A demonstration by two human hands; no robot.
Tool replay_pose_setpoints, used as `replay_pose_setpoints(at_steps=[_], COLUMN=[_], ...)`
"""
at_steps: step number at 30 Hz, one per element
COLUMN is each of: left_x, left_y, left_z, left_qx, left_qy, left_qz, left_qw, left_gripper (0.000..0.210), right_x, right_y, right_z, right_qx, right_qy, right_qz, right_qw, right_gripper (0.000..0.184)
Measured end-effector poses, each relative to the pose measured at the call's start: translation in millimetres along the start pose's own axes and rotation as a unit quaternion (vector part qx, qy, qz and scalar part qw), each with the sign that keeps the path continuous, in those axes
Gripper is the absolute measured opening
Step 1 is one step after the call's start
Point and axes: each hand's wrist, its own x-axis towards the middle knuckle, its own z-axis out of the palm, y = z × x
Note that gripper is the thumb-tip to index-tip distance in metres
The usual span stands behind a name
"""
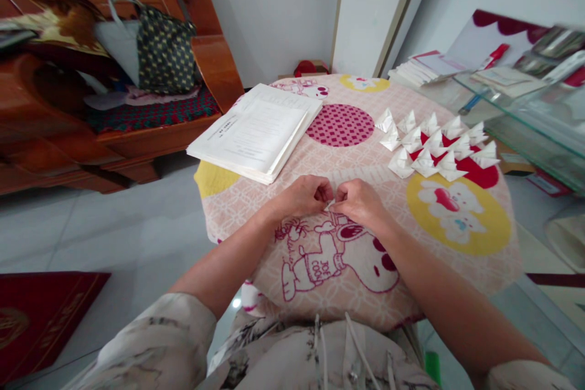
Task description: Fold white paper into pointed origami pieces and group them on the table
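Across our worktop [393, 195], folded papers [437, 142] stood seemingly finished, frame right; at centre our left hand [311, 194] and right hand [359, 201], fingertips nearly closed, pinched 1 small, likely unfinished paper [329, 205].

A small piece of white paper [328, 205], mostly hidden and its folds too small to tell, is pinched between the fingertips of the left hand [307, 194] and right hand [359, 200], well inside the near edge of the table [253, 210].

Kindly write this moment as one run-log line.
left hand: pinching small white paper; right hand: pinching same paper; tablecloth: paper stack left, folded paper pieces right
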Motion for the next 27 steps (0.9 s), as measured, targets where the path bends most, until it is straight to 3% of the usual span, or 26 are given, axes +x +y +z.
replay_pose_setpoints(at_steps=[9,14,17,23,27], left_x=[2,0,-2,-3,-1], left_y=[-8,-7,-1,18,18], left_z=[-6.6,-7.7,-4.7,16.6,23.2], left_qx=[-0.023,0.002,0.034,0.171,0.161], left_qy=[0.016,0.023,0.026,0.091,0.098], left_qz=[0.004,0.022,0.022,-0.019,-0.024], left_qw=[1.000,0.999,0.999,0.981,0.982], left_gripper=[0.021,0.018,0.014,0.023,0.016], right_x=[8,5,-1,-13,-15], right_y=[-8,6,16,29,41], right_z=[-4,-2,0,-3,-9], right_qx=[-0.031,0.047,0.128,0.130,0.154], right_qy=[-0.037,-0.021,-0.002,0.097,0.140], right_qz=[0.013,-0.012,-0.002,0.005,0.010], right_qw=[0.999,0.999,0.992,0.987,0.978], right_gripper=[0.024,0.015,0.005,0.013,0.029])
